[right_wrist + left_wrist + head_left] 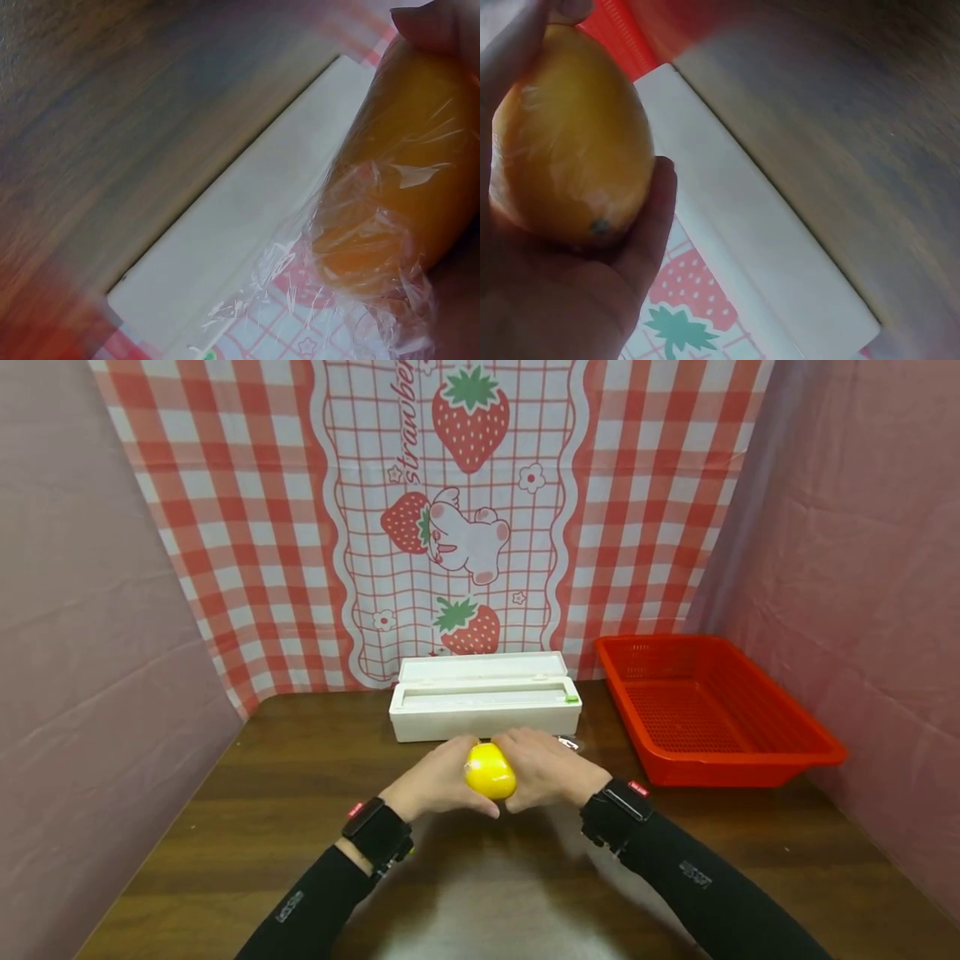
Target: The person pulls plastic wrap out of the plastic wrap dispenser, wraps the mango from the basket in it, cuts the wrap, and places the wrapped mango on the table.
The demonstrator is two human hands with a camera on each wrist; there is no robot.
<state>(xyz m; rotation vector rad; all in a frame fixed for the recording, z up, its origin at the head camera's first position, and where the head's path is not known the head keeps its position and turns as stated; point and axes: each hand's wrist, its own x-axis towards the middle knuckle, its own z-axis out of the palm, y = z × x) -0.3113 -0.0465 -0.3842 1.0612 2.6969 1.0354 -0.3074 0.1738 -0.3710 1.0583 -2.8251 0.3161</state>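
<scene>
Both hands hold a smooth oval yellow fruit point(490, 772) between them, above the table in front of a white box. Clear cling film is wrapped round the fruit point(581, 142), and loose crumpled film point(375, 300) hangs from one end in the right wrist view. My left hand point(442, 777) grips it from the left, fingers curled round its far side. From the right, my right hand point(546, 767) grips its other end; most of those fingers are hidden in the head view. The white cling film dispenser point(486, 724) stands just behind the hands, lid raised, with a green slider on its edge.
A red plastic basket point(750, 760) stands at the right back of the wooden table point(300, 827). Partly hidden behind the right hand lies a small shiny thing point(570, 743). A checked strawberry cloth point(255, 527) hangs at the back, with pink cloth at both sides.
</scene>
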